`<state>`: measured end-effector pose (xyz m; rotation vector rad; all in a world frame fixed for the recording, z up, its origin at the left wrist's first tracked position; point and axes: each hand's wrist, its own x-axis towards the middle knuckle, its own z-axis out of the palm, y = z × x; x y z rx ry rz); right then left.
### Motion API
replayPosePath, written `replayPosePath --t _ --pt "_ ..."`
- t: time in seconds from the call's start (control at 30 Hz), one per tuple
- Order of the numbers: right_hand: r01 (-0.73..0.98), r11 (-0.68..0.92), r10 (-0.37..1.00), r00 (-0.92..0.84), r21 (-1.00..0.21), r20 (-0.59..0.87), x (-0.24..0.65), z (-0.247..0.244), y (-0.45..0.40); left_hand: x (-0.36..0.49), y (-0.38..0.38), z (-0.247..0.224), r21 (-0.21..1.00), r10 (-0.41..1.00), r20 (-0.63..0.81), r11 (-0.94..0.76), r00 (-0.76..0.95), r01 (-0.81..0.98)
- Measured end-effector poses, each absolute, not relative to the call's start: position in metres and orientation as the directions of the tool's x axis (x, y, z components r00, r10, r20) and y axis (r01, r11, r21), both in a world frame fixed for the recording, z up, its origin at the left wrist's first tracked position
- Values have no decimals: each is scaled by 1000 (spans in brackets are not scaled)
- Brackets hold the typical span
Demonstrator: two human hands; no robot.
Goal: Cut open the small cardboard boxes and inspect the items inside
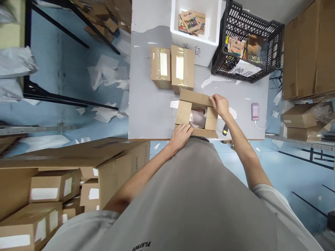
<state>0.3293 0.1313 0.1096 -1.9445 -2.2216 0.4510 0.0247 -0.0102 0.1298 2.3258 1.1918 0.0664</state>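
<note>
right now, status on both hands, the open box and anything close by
Left hand at open box, near left corner; right hand, far right corner. Flaps spread, pale contents showing. Black-and-yellow tool close on right.

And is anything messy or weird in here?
Yes: pale scraps lie strewn over the blue floor left of the table, like litter. The tabletop also has ragged white patches, which look odd; I can't tell whether they're torn paper or worn surface.
</note>
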Motion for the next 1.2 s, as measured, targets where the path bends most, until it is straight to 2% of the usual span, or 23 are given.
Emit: replayPosePath --t 0.23,0.3,0.4,0.47,0.53,0.63,0.8,0.97,1.07,1.2 --pt "921 96 994 -111 -378 -20 307 109 136 26 -13 130 545 756 -265 -394 598 740" --pt "928 109 985 -149 -357 -87 293 118 121 28 -10 133 629 766 -287 -303 576 716" --pt "904 241 908 -339 -353 -247 269 130 89 32 -2 138 770 799 -284 -139 530 623" --pt "877 334 828 -448 -346 -337 256 134 69 33 7 139 813 804 -265 -110 532 572" --pt "874 379 768 -481 -304 -424 248 136 55 35 18 136 809 796 -246 -145 552 569" --pt "884 403 742 -468 -238 -481 247 138 48 40 35 125 753 740 -288 -218 608 621" --pt "885 379 811 -458 -269 -364 266 148 47 56 41 118 560 588 -489 -354 644 749" --pt "906 259 897 -354 -335 -264 297 155 32 53 21 141 355 684 -421 -480 596 802" --pt "918 159 931 -262 -364 -255 314 149 20 27 18 148 282 757 -423 -412 498 866" --pt "909 40 961 -148 -414 -232 319 131 8 -1 28 140 202 783 -513 -286 350 937"
